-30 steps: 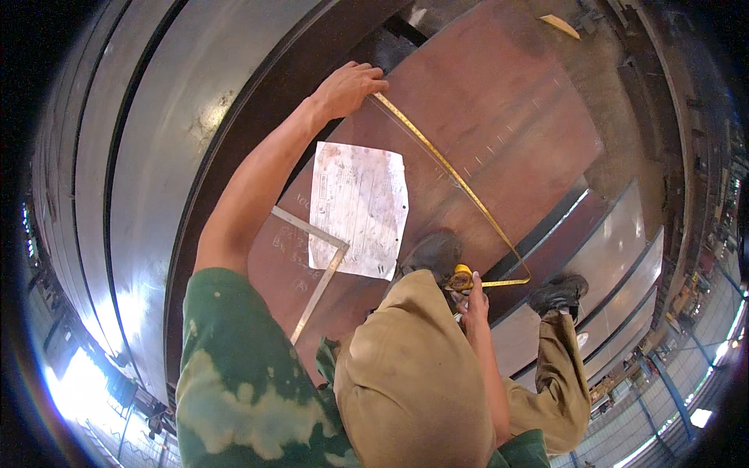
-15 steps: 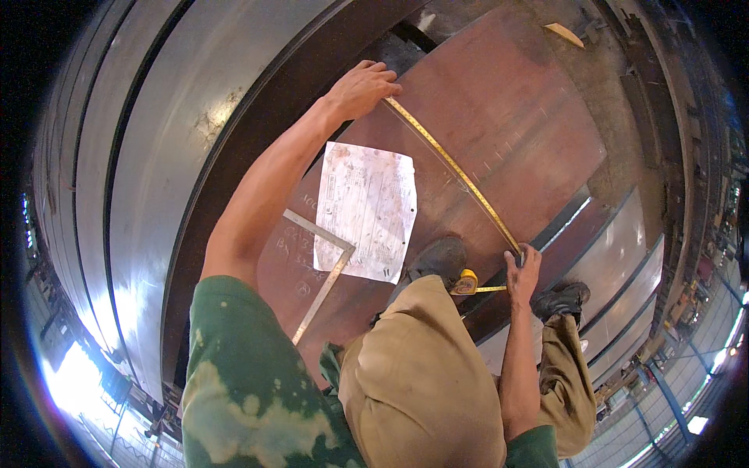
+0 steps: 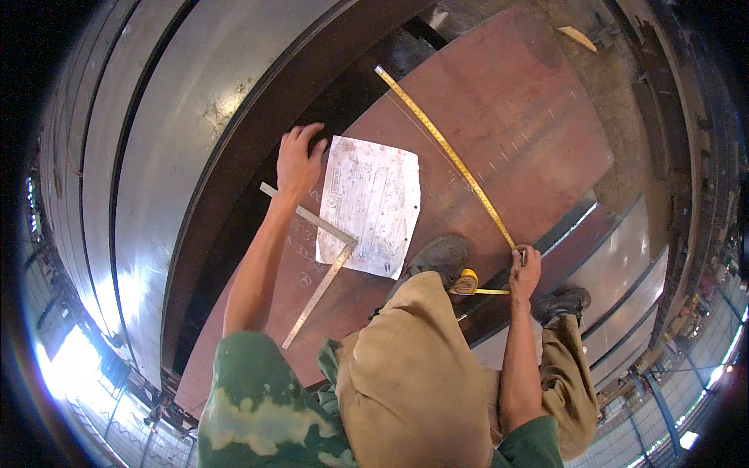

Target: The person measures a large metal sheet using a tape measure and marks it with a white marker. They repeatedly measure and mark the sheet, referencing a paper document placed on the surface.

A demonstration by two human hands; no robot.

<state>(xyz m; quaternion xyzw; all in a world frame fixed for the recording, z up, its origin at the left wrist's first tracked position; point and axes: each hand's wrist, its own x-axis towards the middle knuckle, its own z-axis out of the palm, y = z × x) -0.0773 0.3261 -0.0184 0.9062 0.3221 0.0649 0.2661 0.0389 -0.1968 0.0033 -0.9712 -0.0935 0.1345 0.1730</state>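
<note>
A yellow tape measure (image 3: 466, 282) sits beside my boot, its blade running out to my right hand and from there across the reddish steel plate (image 3: 515, 86). My right hand (image 3: 525, 272) pinches the blade (image 3: 449, 152) at the plate's near right edge. The blade's far end lies loose past the plate's far left edge. My left hand (image 3: 300, 162) has its fingers apart, holding nothing, over the left edge next to a marked paper sheet (image 3: 374, 204). Below that hand, a metal carpenter's square (image 3: 320, 300) lies on the plate, its corner over the sheet.
Large curved grey metal panels (image 3: 187, 93) stand along the left. More grey plates (image 3: 616, 273) lie at the right, near my other boot (image 3: 563, 303). A small offcut (image 3: 579, 37) rests on the ground at the far right. Chalk marks show on the plate.
My left hand has let go of the tape blade's far end and come back toward me, beside the sheet. My right hand stays at the near edge with the blade.
</note>
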